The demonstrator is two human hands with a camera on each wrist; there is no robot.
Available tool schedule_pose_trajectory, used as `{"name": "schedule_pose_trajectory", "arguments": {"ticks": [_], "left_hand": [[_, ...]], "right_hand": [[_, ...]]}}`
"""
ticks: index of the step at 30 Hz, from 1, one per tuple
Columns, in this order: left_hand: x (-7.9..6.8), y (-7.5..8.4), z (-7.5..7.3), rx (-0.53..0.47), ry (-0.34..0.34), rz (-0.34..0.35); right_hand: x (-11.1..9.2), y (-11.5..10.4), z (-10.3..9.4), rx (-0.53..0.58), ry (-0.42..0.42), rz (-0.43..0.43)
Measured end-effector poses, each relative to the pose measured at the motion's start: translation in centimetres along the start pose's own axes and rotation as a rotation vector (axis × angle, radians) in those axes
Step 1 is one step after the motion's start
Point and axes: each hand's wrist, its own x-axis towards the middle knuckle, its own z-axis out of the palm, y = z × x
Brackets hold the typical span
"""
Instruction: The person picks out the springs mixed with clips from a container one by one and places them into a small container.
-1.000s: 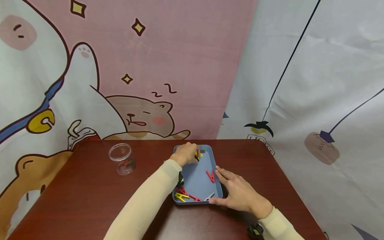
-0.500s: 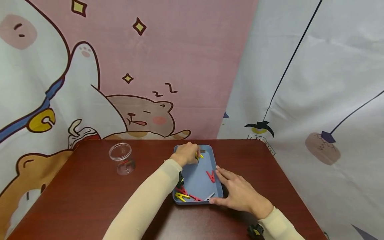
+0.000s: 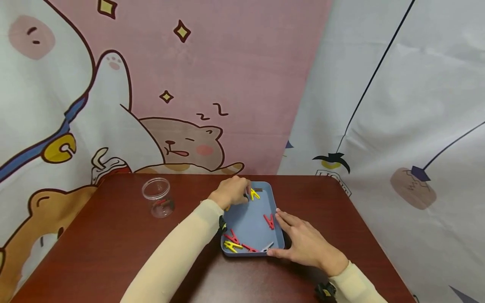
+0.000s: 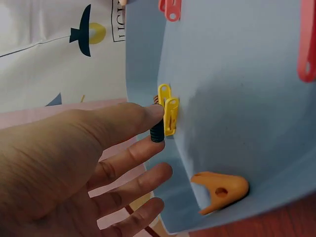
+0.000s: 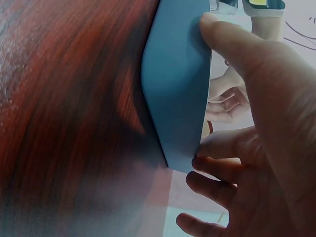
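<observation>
My left hand (image 3: pixel 229 191) is over the far left of a blue-grey tray (image 3: pixel 248 219), pinching a short black ribbed cylinder (image 4: pixel 157 129) between thumb and index finger. The other fingers are spread. Just past that cylinder, a yellow clothespin (image 3: pixel 254 194) lies in the tray, and an orange clothespin (image 4: pixel 227 191) sits below the fingers in the left wrist view. My right hand (image 3: pixel 307 244) rests against the tray's right side, fingers extended, with the thumb at the near right corner. Close by lies a red clothespin (image 3: pixel 269 221).
Along the tray's near end are red clothespins (image 3: pixel 233 237), another yellow clothespin (image 3: pixel 232 246) and a grey clothespin (image 3: pixel 267 247). A brown piece (image 3: pixel 259 190) lies at the far end. Left on the brown table (image 3: pixel 144 252) stands a clear jar (image 3: pixel 158 198) with something reddish inside.
My left hand has drawn slightly leftward from the yellow clothespin with the black ribbed cylinder, so more of that clothespin shows. My right hand stays on the tray. The head view has shifted a little.
</observation>
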Motion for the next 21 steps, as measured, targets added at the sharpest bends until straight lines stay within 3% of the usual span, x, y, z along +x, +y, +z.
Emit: {"name": "schedule_pose_trajectory", "arguments": {"ticks": [21], "left_hand": [[-3.5, -0.1, -2.5, 0.070, 0.091, 0.095]], "right_hand": [[-0.1, 0.0, -0.1, 0.005, 0.033, -0.029]]}}
